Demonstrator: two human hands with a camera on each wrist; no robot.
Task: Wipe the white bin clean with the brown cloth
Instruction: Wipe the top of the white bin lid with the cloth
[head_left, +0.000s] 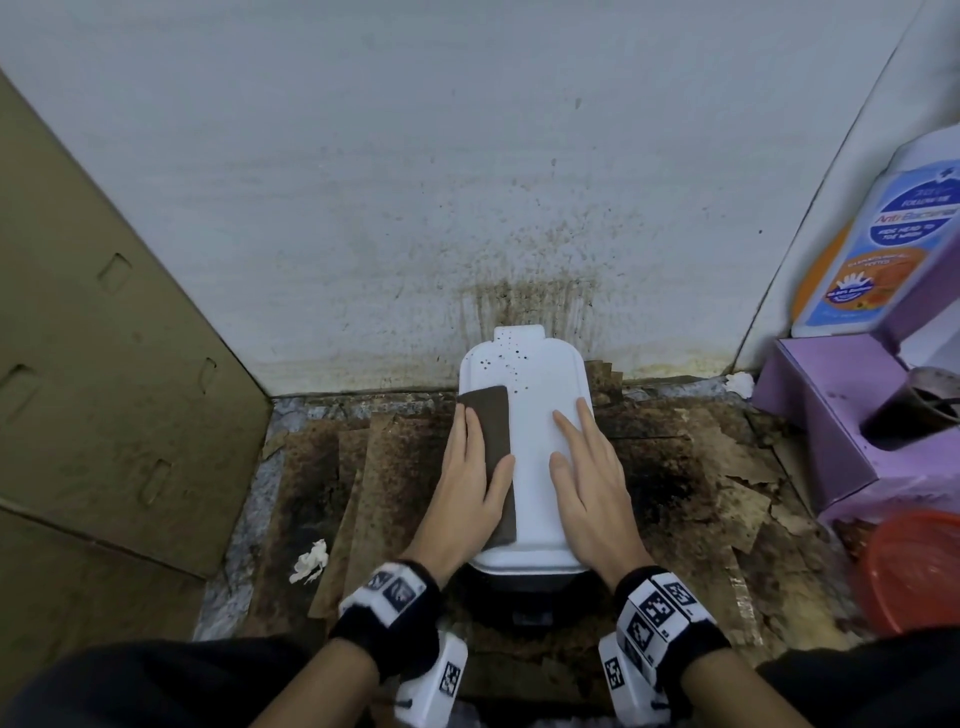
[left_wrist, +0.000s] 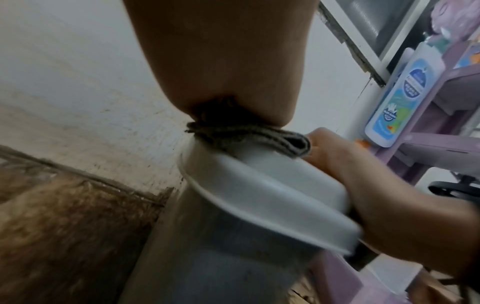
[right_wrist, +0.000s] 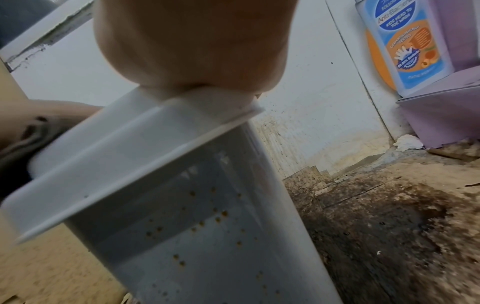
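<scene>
The white bin (head_left: 524, 452) stands upright on the stained floor against the spattered wall (head_left: 467, 156), its lid facing up, and both hands lie flat on that lid. The left hand (head_left: 470, 488) presses the brown cloth (head_left: 491, 426) down onto the left side of the lid with straight fingers; the cloth shows beyond the fingertips (head_left: 471, 415) and along the thumb side, folded into a long strip, and from the left wrist view its folded edge (left_wrist: 285, 142) is squeezed between the palm and the lid's rim. The right hand (head_left: 587, 483) rests on the right side of the lid with fingers stretched out and slightly spread, holding nothing, its little-finger edge along the lid's right rim. A bare band of white lid lies between the two thumbs. Past the fingertips of both hands, the far end of the lid carries a scatter of dark specks (head_left: 506, 358), and the right wrist view shows more brownish spots down the bin's side wall (right_wrist: 207, 226). Left of the left hand a crumpled white tissue (head_left: 310, 562) lies on the floor, and further left stands a sheet of cardboard (head_left: 104, 364). Right of the right hand are a purple box (head_left: 831, 415), a blue and orange bottle (head_left: 893, 244) upright behind it, and a red bowl (head_left: 914, 571) nearer the person
</scene>
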